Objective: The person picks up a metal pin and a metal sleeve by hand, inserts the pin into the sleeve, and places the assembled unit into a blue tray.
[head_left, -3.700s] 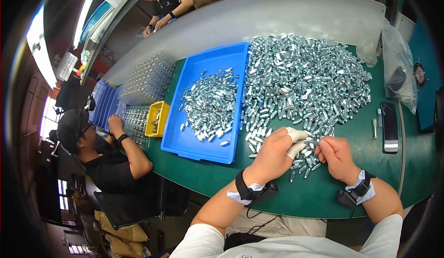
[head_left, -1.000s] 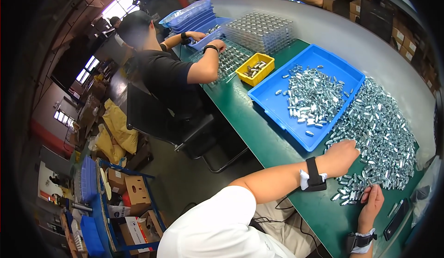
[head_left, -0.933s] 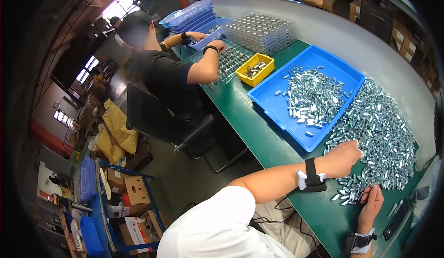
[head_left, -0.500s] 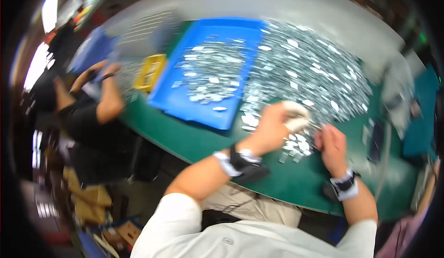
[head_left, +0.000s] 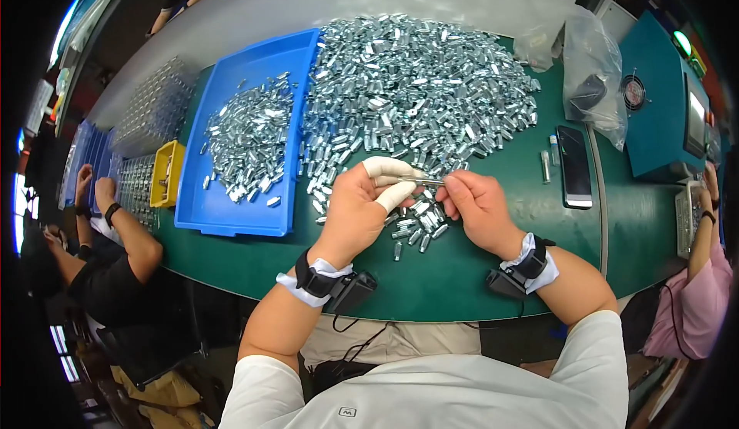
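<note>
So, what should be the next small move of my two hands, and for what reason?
Perhaps firm the pinch of the left hand before the right hand moves: the slim metal piece spans the fingertips of both, and loose metal parts lie close by, so a dropped one could be hard to find.

Tray (head_left: 260,56) at 10 o'clock is seriously blue, yellow bin (head_left: 176,175) at 9, silver metal bits (head_left: 427,83) around 12, green table (head_left: 462,279) too.

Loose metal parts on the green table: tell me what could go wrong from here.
The thin metal piece between the left hand and right hand could slip and drop among the loose parts below. The pile lies right beside the blue tray, so parts might spill over and mix.
</note>
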The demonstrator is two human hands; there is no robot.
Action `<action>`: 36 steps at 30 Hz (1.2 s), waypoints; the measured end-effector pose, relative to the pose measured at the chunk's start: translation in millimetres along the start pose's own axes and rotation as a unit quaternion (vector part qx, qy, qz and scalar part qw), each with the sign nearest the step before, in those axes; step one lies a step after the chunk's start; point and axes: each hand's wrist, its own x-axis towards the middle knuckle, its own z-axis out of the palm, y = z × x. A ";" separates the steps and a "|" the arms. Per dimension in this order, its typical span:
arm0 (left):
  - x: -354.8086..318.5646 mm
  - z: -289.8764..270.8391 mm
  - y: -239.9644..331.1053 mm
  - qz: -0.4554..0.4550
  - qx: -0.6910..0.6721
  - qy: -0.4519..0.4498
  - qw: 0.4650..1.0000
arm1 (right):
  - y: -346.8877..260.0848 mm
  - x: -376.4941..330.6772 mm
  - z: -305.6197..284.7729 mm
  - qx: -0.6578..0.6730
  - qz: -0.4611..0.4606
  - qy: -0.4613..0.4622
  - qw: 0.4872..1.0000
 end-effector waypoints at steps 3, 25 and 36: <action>1.5 -6.8 -9.1 0.011 0.016 0.009 1.000 | 6.2 3.2 8.5 -0.004 0.004 0.009 1.000; 2.5 -6.5 -5.9 0.106 0.079 -0.025 0.991 | 24.7 1.1 -5.6 -0.019 -0.028 0.018 0.999; 7.6 -10.0 -21.5 0.214 0.076 -0.012 0.974 | 23.2 2.1 -6.3 -0.060 -0.049 0.006 0.997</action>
